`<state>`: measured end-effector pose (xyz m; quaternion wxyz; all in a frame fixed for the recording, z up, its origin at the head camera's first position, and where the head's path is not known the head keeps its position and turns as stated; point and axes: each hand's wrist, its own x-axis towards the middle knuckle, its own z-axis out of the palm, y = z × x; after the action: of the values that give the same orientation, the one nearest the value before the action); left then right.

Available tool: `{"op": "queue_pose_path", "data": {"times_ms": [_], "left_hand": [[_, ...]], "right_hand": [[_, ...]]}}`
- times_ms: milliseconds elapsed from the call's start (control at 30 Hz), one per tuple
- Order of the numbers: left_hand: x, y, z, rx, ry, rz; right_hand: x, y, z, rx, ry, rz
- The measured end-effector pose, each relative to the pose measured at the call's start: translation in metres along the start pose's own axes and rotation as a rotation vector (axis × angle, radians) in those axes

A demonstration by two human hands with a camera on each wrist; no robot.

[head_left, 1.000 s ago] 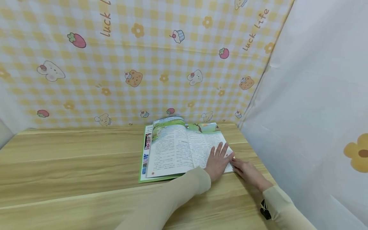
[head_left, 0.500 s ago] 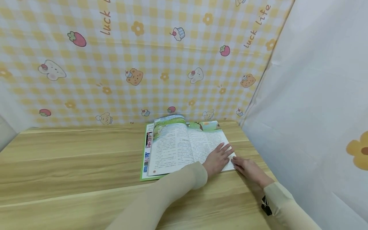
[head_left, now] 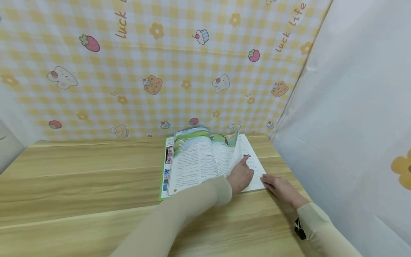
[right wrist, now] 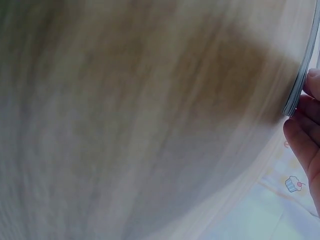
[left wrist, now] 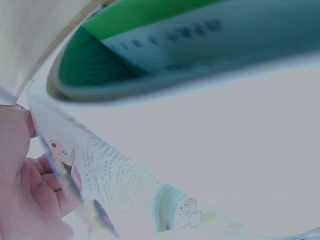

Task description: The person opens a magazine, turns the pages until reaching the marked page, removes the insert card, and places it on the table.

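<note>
An open book (head_left: 194, 160) with printed text and a green illustrated band along its top lies on the table. My left hand (head_left: 240, 176) is over its right half, index finger stretched out and the other fingers curled, with a page (head_left: 236, 153) raised beside it. In the left wrist view that hand (left wrist: 35, 175) has the page edge between thumb and curled fingers. At the lower right corner, my right hand (head_left: 282, 189) grips the book's edge. The right wrist view shows the fingers (right wrist: 302, 142) around the corner of the page stack (right wrist: 295, 95).
The wood-grain table (head_left: 80, 178) extends left of the book and in front of it. Behind stands a yellow checked cloth (head_left: 179, 64) with cartoon prints. A white sheet (head_left: 346, 125) hangs along the right side. Beneath the right sleeve is a small black object (head_left: 300, 228).
My left hand has gone from lying spread on the right page to curled fingers, and that page has lifted leftward, baring the one beneath. My right hand stays at the corner.
</note>
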<state>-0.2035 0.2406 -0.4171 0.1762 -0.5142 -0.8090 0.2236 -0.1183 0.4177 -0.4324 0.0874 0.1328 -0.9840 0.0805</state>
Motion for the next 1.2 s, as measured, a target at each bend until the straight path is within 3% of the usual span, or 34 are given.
{"op": "queue_pose_path", "data": {"times_ms": [100, 300, 400, 667, 867, 1200], "left_hand": [[-0.005, -0.006, 0.001, -0.064, -0.045, -0.018], [-0.017, -0.02, 0.001, -0.013, -0.163, -0.036], [-0.023, -0.025, 0.003, -0.052, -0.153, -0.07], [-0.042, -0.04, 0.01, -0.313, -0.188, -0.16], [-0.056, -0.048, 0.016, -0.38, -0.2, -0.182], [-0.08, -0.059, 0.023, -0.439, -0.142, -0.212]], "right_hand": [[0.0, -0.001, 0.0, -0.001, -0.006, 0.012], [0.001, -0.002, -0.002, 0.007, -0.018, 0.019], [0.001, 0.0, -0.003, 0.019, -0.032, 0.0], [0.003, 0.01, -0.006, 0.059, -0.091, -0.036], [0.006, 0.014, -0.01, 0.036, -0.11, -0.059], [0.009, 0.014, -0.015, 0.063, -0.172, -0.058]]}}
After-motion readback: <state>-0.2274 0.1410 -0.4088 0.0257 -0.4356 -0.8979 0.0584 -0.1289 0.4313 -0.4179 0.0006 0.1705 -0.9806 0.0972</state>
